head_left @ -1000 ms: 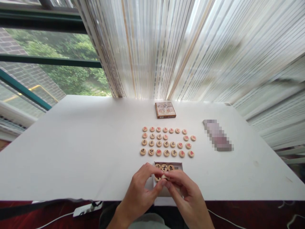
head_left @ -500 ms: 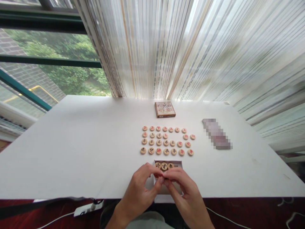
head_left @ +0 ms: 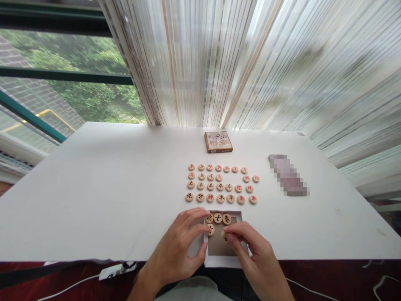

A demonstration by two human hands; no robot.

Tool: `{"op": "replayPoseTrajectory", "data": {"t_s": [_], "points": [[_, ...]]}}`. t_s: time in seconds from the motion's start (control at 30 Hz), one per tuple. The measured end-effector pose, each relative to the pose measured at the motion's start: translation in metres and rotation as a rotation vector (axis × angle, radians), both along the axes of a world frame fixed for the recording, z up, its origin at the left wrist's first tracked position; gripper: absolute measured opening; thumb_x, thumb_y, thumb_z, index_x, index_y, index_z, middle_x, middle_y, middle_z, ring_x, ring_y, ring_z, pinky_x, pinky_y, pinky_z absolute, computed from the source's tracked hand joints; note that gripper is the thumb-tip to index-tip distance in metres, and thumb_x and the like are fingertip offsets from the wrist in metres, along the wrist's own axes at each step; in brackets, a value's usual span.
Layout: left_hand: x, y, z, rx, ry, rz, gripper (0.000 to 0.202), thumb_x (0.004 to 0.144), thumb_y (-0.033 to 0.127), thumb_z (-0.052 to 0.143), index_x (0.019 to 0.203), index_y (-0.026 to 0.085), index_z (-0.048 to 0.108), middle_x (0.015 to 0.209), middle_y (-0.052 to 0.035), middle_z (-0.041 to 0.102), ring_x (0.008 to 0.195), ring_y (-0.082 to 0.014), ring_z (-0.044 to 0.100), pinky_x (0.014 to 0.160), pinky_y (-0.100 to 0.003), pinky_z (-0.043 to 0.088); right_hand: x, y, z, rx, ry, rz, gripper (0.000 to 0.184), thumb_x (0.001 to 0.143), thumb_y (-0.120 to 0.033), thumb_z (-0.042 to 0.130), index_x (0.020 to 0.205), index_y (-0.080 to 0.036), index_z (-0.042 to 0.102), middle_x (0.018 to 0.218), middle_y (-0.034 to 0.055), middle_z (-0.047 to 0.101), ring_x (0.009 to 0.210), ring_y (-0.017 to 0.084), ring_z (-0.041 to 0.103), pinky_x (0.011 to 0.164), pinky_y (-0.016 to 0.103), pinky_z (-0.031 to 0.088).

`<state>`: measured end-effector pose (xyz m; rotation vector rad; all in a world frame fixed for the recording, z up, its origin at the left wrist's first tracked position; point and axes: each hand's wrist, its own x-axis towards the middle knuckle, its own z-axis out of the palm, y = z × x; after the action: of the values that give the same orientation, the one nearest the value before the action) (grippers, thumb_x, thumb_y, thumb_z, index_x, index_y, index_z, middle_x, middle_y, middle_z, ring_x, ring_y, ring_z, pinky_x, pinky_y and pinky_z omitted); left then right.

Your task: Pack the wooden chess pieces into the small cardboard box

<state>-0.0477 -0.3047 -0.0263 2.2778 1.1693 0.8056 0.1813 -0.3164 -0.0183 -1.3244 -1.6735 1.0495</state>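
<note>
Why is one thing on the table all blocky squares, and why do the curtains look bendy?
In the head view the patch right of the wooden pieces is pixelated, so unidentifiable; the curtain stripes fan toward the edges, likely wide-lens distortion; the pieces look sharp.

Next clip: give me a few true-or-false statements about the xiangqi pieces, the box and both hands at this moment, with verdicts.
1. The cardboard tray lies at the near edge of the white table. True.
2. Three xiangqi pieces form a row along the tray's far wall. True.
3. The box lid sits inside the tray. False: the box lid lies far across the table, beyond the rows of pieces.
4. The left hand lies flat on the table, clear of the tray. False: the left hand reaches into the tray, with a fingertip at a fourth piece.
5. The right hand has its fingertips on a fifth piece in the tray. True.
</note>
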Motion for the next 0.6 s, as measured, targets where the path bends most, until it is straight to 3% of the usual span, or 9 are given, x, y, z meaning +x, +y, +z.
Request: {"op": "replayPoseTrajectory", "data": {"t_s": [0.23, 0.4, 0.6], "points": [[0.002, 0.000, -0.002, -0.019, 0.030, 0.034, 0.031, 0.082, 0.012, 0.063, 0.110, 0.023, 0.063, 0.153, -0.0085, 0.046, 0.144, -0.0290, 0.041, 0.119, -0.048, 0.041, -0.015, -0.003, 0.003, -0.170, -0.056, 0.112, 0.018, 0.101, -0.029, 0.054, 0.110, -0.026, 0.069, 0.105, 0.0040, 0.075, 0.090, 0.018, 0.072, 0.076, 0.023, 0.057], [0.001, -0.001, -0.002, -0.022, 0.019, 0.041, 0.037, 0.081, 0.013, 0.064, 0.116, 0.023, 0.061, 0.151, -0.0101, 0.049, 0.142, -0.0289, 0.044, 0.117, -0.049, 0.043, -0.020, -0.001, 0.005, -0.230, -0.101, 0.134, 0.012, 0.097, -0.024, 0.059, 0.097, -0.026, 0.071, 0.088, -0.0009, 0.075, 0.078, 0.016, 0.072, 0.074, 0.022, 0.055], [0.000, -0.001, -0.001, -0.031, 0.015, 0.030, 0.038, 0.081, 0.012, 0.063, 0.118, 0.023, 0.061, 0.151, -0.0101, 0.049, 0.142, -0.0286, 0.044, 0.118, -0.048, 0.043, -0.025, 0.000, 0.002, -0.238, -0.119, 0.102, 0.011, 0.095, -0.023, 0.062, 0.092, -0.026, 0.072, 0.086, -0.0023, 0.076, 0.076, 0.016, 0.072, 0.072, 0.022, 0.053]]}}
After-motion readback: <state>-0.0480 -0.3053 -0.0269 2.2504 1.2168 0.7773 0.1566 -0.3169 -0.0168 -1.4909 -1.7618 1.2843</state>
